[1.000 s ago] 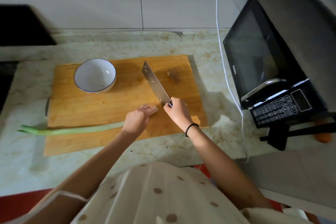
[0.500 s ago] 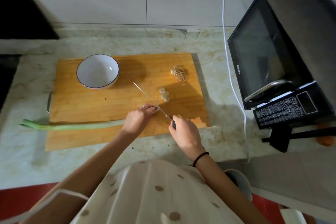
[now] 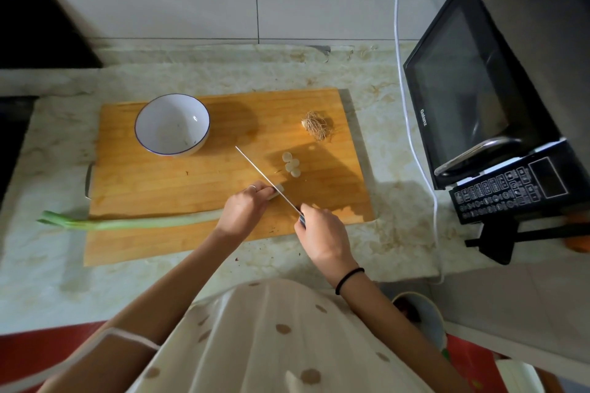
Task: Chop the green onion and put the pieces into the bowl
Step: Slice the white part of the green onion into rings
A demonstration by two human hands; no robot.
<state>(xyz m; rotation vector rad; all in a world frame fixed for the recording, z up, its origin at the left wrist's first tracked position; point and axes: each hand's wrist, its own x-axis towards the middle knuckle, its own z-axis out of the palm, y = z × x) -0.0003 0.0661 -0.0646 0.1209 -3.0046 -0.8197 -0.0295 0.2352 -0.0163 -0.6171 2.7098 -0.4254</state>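
So the person has a long pale-green green onion point(image 3: 143, 223) lying across the near part of a rectangular wooden cutting board point(image 3: 159, 188). Its leafy end sticks out past the board's left edge onto the pale marbled stone countertop point(image 3: 48, 265), and its white end sits near the middle of the board.

The left hand point(image 3: 242, 210) is clamped down on that white end, fingers curled over it, with a thin ring point(image 3: 253, 187) on one finger. Only a short stub of white pokes out past the fingertips.

The right hand point(image 3: 322, 233) is wrapped around the dark handle of a steel knife point(image 3: 265, 177). It's seen edge-on, so the blade shows as a thin bright line running from the hand toward the far left. The blade sits right against the left fingertips at the onion's cut end. There's a black hair tie point(image 3: 349, 276) on that wrist.

Just right of the blade, a few small round white onion slices point(image 3: 292, 164) sit bunched up on the board. Toward the far right corner there's the cut-off tangle of tan roots point(image 3: 314, 125).

The white ceramic bowl with a blue rim point(image 3: 169, 128) stands at the board's far left corner, well apart from the slices, with no slices showing inside it.

Off the right edge of the countertop there's a black microwave point(image 3: 463, 99) with its door hanging open, and a white cable point(image 3: 400, 73) runs down the wall beside it.
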